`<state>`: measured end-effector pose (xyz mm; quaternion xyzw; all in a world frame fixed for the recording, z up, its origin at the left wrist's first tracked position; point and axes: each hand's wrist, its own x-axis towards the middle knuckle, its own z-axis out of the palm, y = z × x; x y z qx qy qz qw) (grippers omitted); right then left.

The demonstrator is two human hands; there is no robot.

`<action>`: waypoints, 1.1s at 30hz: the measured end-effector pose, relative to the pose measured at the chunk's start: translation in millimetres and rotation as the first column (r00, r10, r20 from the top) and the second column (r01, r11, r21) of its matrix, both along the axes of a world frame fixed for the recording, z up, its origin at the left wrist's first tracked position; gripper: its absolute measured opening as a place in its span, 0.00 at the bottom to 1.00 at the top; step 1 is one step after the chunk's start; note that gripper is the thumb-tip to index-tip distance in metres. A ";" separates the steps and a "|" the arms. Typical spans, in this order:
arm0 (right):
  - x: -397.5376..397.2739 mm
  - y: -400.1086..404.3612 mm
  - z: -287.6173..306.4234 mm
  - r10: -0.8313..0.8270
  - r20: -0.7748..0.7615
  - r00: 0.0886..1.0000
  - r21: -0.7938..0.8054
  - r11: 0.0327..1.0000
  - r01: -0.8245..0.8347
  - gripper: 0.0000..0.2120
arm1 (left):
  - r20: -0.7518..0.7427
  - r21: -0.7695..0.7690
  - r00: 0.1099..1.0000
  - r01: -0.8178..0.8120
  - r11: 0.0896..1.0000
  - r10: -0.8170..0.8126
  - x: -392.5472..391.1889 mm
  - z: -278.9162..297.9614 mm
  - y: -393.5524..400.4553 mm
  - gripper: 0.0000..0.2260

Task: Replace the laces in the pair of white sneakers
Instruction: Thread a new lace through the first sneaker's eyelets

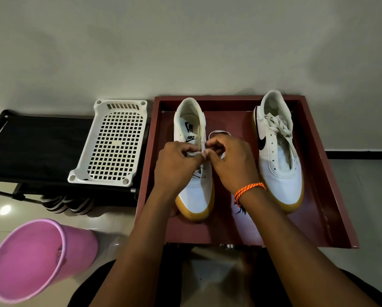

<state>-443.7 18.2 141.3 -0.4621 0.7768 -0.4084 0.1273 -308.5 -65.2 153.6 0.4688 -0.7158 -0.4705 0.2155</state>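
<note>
1. A dark red, shallow, square wooden tray (322, 156) sits on the pale tiled floor (362, 196) against a grey wall, and it holds a pair of white leather sneakers with tan gum soles.
2. The left white sneaker (196, 196) stands in the tray's left half, toe towards the person, with its tongue and printed insole showing.
3. The left hand (176, 165) has its fingers curled, pinching a flat white lace (196, 153) over the upper eyelets of that sneaker.
4. The right hand (232, 160) meets it from the other side, fingers curled and pinching the same lace; a loop of the lace (216, 132) arches just beyond its knuckles.
5. An orange braided thread bracelet (248, 189) circles the right wrist.
6. The right white sneaker (280, 173) stands in the tray's right half, apart from both hands, with a loose bunch of cream lace (278, 125) lying across its opening and its lower eyelets bare.
7. A white perforated plastic basket (114, 145) rests on a low black fabric stool (30, 147) just beside the tray's left edge.
8. A pink plastic bucket (37, 258) lies tilted on the floor at the near left, its mouth facing the camera.
</note>
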 end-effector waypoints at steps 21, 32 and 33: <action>-10.2 4.9 46.0 0.264 0.945 0.195 -0.293 0.947 0.136 0.05 | 0.096 -0.039 0.995 -0.026 0.999 0.030 2.9 -3.4 0.4 0.10; 5.5 -1.1 3.2 0.033 0.013 0.999 0.205 0.978 -0.035 0.05 | 0.112 -0.076 0.994 0.010 0.997 -0.001 3.9 -3.7 0.4 0.12; 6.0 -1.3 4.0 0.048 0.033 0.998 0.196 0.979 -0.053 0.07 | 0.117 -0.084 0.993 0.011 0.996 -0.002 4.2 -3.8 0.2 0.12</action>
